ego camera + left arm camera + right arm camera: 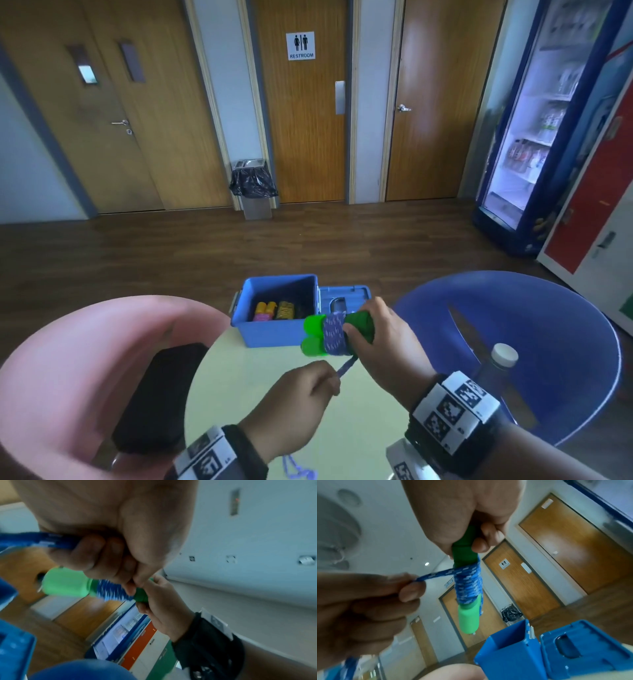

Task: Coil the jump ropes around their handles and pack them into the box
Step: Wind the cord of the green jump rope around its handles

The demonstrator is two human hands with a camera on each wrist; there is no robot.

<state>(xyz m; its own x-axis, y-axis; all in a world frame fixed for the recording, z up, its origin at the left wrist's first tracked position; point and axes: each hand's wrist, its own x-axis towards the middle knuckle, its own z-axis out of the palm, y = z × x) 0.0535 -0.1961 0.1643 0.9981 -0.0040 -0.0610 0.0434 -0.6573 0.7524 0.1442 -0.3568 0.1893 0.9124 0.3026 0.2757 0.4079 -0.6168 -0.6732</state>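
Observation:
My right hand (373, 334) grips the two green handles (313, 334) of a jump rope above the round table (260, 404). Several turns of blue patterned rope (334, 334) are wound round the handles (468, 619). My left hand (310, 387) pinches the free length of the rope (436, 574), held taut just below and left of the handles. A loose end of rope (296, 471) lies at the table's near edge. The open blue box (270, 329) stands behind the handles and holds coiled ropes with yellow handles (265, 310).
The box's lid (344, 298) hangs open to the right. A pink chair (85, 359) with a black object (161, 394) on it is at left. A blue chair (548, 342) with a white-capped bottle (501, 358) is at right. A drinks fridge (534, 130) stands beyond.

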